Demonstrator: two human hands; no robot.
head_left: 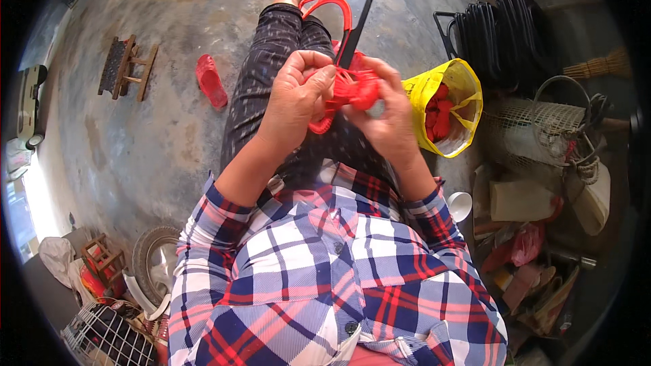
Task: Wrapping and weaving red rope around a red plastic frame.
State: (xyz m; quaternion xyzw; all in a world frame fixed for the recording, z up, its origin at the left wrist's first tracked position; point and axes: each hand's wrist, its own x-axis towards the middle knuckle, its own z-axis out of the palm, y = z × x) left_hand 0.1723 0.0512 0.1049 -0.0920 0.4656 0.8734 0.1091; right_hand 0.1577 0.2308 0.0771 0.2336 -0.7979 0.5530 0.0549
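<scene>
Over my lap, my left hand [288,105] pinches strands of a red cord bundle [357,91] between thumb and fingers. My right hand [388,122], slightly blurred, curls around the other side of the same bundle. A loop of red cord hangs below my fingers. Just beyond my hands, a black triangular frame [364,17] leans over my legs, with red covering [339,3] on part of it. Its lower end is hidden behind my hands and the cord. To the right, a yellow bag [422,98] stands with its mouth toward me, holding red bundles [439,116].
Black frames [502,37] are stacked at the far right, near a broom [597,66] and a wire mesh basket [536,125]. A white cup [460,207] sits by my right elbow. Left lie a red slipper [211,81] and a small wooden stool [129,70]; a wheel [152,257] is nearer.
</scene>
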